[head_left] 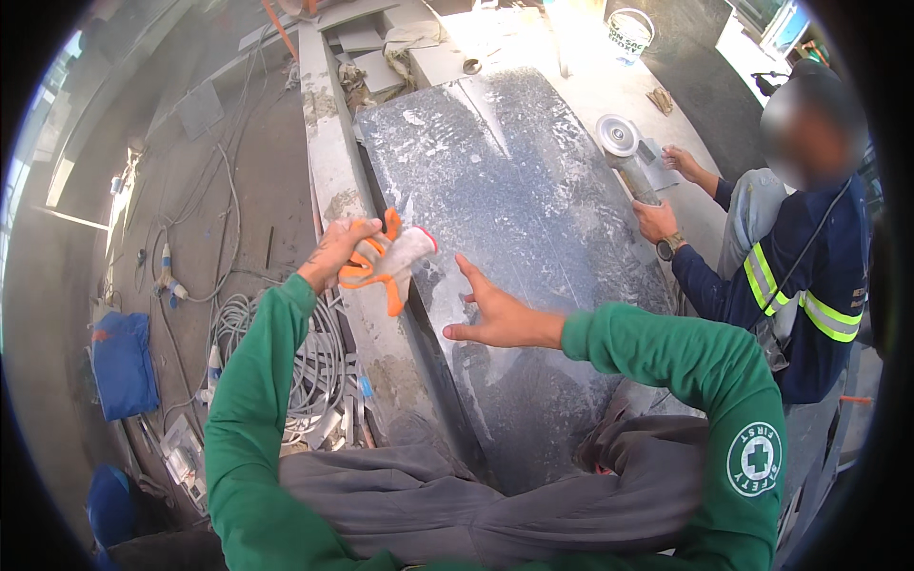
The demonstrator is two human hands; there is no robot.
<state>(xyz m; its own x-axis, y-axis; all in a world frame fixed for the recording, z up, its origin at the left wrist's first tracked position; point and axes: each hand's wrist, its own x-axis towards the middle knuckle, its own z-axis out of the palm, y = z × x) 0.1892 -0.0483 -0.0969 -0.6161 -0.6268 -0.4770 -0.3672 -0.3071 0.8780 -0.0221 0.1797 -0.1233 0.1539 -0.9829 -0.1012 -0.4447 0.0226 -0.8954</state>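
My left hand (335, 249) is closed on a work glove (405, 255), white with orange-coated fingers and a red cuff edge. The glove's cuff points toward my right hand (500, 314). That hand is bare, with thumb and fingers apart and nothing in it, held over a large dark stone-like slab (533, 200). Whitish smears and dust mark the slab's surface. A small gap separates the right fingertips from the glove.
At the right, a co-worker (809, 238) in navy with reflective bands holds an angle grinder (636, 176) beside the slab. A white bucket (628, 36) stands at the far right. Coiled cables (319, 352) and a blue cloth (126, 366) lie on the left floor, past a concrete ledge (333, 143).
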